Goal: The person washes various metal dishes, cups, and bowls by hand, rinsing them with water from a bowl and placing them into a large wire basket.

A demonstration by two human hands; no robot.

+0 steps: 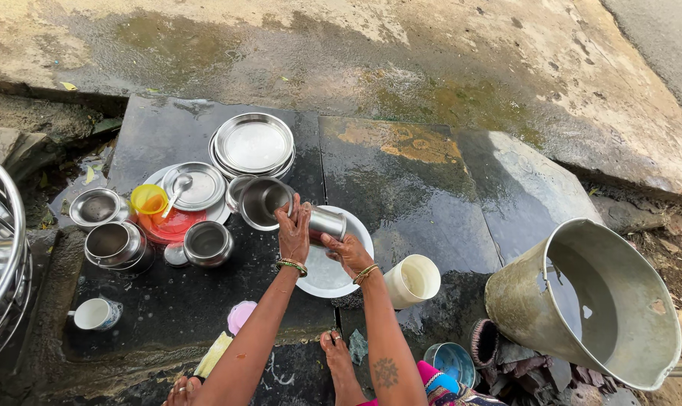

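Right now both hands are on a steel cup (pixel 327 222), held sideways over a steel plate (pixel 327 274) on the wet slab (pixel 416 188). Left hand (pixel 294 233) grips its rim end, right hand (pixel 346 252) clasps it from below. White cup (pixel 413 280) just right; steel dishes (pixel 206 188) left.

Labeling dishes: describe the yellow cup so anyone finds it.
Start at the dark wet stone slab and go to the cluster of steel dishes on its left side. The yellow cup sits on a red plate, the only yellow vessel among grey metal bowls.
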